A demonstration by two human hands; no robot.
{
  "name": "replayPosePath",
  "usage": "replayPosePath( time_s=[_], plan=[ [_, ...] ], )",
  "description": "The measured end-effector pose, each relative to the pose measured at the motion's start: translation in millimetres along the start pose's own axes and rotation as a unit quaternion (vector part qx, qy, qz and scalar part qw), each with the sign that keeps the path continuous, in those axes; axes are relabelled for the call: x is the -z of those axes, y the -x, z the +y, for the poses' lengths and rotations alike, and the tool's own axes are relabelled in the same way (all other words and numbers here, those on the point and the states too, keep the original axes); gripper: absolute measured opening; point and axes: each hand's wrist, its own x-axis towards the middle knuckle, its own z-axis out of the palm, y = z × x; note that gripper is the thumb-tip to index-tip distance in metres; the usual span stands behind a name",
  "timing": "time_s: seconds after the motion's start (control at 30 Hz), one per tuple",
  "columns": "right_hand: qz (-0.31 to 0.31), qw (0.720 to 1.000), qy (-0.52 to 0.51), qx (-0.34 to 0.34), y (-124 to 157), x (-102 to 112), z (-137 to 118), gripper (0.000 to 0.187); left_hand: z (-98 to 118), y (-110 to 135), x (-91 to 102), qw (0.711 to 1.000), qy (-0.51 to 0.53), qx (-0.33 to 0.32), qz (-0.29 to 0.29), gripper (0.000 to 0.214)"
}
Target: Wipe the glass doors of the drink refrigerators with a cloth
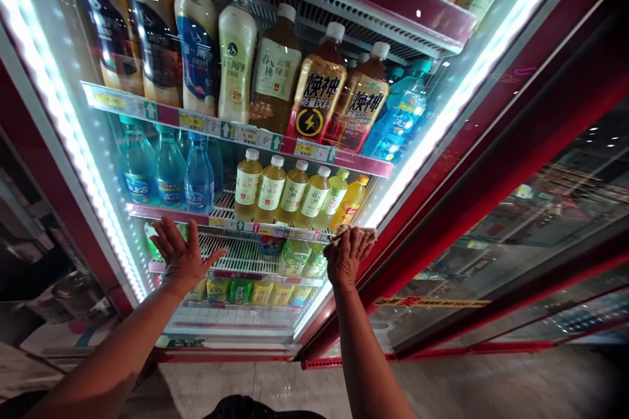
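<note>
My right hand point(348, 255) presses a crumpled beige cloth point(361, 233) flat against the glass door at its right side, near the lit strip. My left hand point(181, 252) is raised with the fingers spread, palm toward the glass, in front of the shelf edge below the blue bottles point(170, 173); whether it touches the glass I cannot tell. Behind the glass, small green tea bottles point(270, 190) stand in a row between my hands, with an orange-capped bottle point(350, 200) at their right end.
Larger bottles point(236, 59) fill the upper shelf, above a price-tag rail point(246, 134). Bright light strips point(447, 111) run down both sides. The red door frame point(422, 236) and more glass-fronted coolers stand to the right. Grey floor tiles point(280, 383) lie below.
</note>
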Motion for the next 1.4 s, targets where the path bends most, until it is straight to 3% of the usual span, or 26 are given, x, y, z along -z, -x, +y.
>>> replayPosePath(
  time_s=[0.07, 0.17, 0.27, 0.37, 0.5, 0.6, 0.7, 0.83, 0.93, 1.07, 1.2, 1.3, 1.4],
  plan=[
    [0.035, 0.998, 0.011, -0.041, -13, 0, 0, 0.076, -1, 1, 0.4, 0.999, -0.021, -0.028, 0.008, 0.122],
    [0.071, 0.996, -0.020, -0.050, -31, -5, -23, 0.076, 0, 2, 0.8, 0.997, -0.041, -0.063, 0.035, 0.123],
    [0.029, 0.998, -0.054, 0.007, -24, -10, -50, 0.076, 1, 2, 2.0, 0.995, -0.046, -0.072, 0.050, 0.124],
    [-0.008, 0.997, -0.053, 0.056, -8, -9, -55, 0.076, 2, 3, 3.9, 0.994, -0.047, -0.080, 0.058, 0.124],
    [0.009, 0.999, -0.037, 0.019, -16, -9, -53, 0.077, 1, 3, 4.1, 0.991, -0.049, -0.098, 0.071, 0.122],
    [0.034, 0.998, -0.044, -0.024, -34, -16, -74, 0.074, 0, 3, 3.1, 0.991, -0.051, -0.095, 0.074, 0.122],
    [0.022, 0.998, -0.058, 0.002, -36, -21, -99, 0.075, -1, 5, 5.2, 0.992, -0.047, -0.091, 0.067, 0.118],
    [-0.018, 0.995, -0.063, 0.072, -25, -18, -104, 0.076, -4, 8, 17.7, 0.992, -0.046, -0.100, 0.055, 0.105],
    [-0.011, 0.997, -0.047, 0.054, -31, -17, -105, 0.074, -5, 9, 31.6, 0.991, -0.053, -0.111, 0.045, 0.099],
    [0.023, 0.999, -0.044, 0.006, -42, -26, -140, 0.075, -7, 6, 46.7, 0.988, -0.060, -0.125, 0.063, 0.098],
    [-0.030, 0.994, -0.065, 0.082, -25, -32, -172, 0.072, -14, 1, 56.2, 0.985, -0.057, -0.144, 0.070, 0.096],
    [-0.057, 0.989, -0.063, 0.117, -13, -29, -170, 0.067, -27, -4, 64.2, 0.985, -0.052, -0.147, 0.077, 0.096],
    [-0.047, 0.994, -0.053, 0.085, -23, -28, -167, 0.070, -43, -10, 73.3, 0.987, -0.055, -0.121, 0.093, 0.099]
  ],
)
